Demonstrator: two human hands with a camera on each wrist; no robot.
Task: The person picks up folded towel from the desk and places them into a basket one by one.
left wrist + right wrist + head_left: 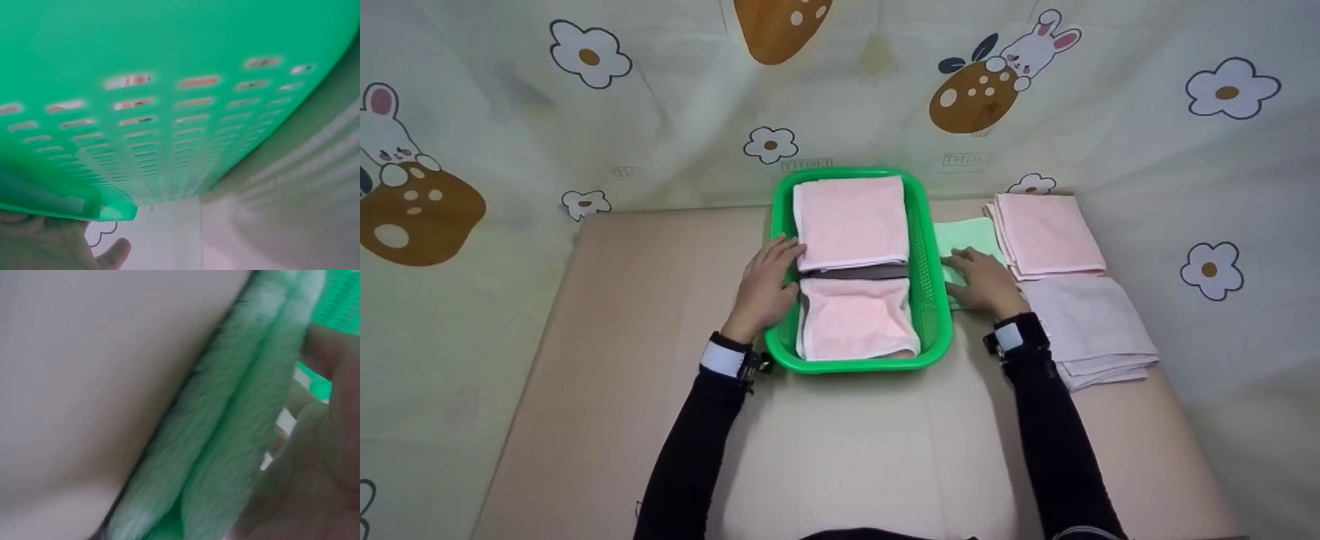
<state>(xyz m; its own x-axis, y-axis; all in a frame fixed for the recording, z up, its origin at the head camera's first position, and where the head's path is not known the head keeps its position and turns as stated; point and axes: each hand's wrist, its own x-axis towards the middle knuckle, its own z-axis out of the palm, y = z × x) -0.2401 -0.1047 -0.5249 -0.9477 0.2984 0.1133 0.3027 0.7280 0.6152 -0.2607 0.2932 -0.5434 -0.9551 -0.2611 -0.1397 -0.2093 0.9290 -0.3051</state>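
A green plastic basket (pixel 936 330) with slotted sides stands in the middle of the table in the head view. Inside lie two folded pink towels with white edges, a far one (pixel 851 221) and a near one (pixel 856 319); a dark strip of cloth (pixel 855 272) shows between them. My left hand (pixel 765 283) rests over the basket's left rim, fingertips at the far pink towel's edge. To the basket's right, my right hand (pixel 984 281) touches a folded light green towel (pixel 971 234), fingers spread over it. The right wrist view shows this green towel (pixel 225 422) edge-on, its folds fuzzy.
Folded pink towels (pixel 1050 234) lie stacked at the table's back right. Nearer me is a stack of folded pale grey-lilac towels (pixel 1084 322). A patterned cloth (pixel 675 112) with rabbits and flowers hangs behind and beside the table (pixel 637 337).
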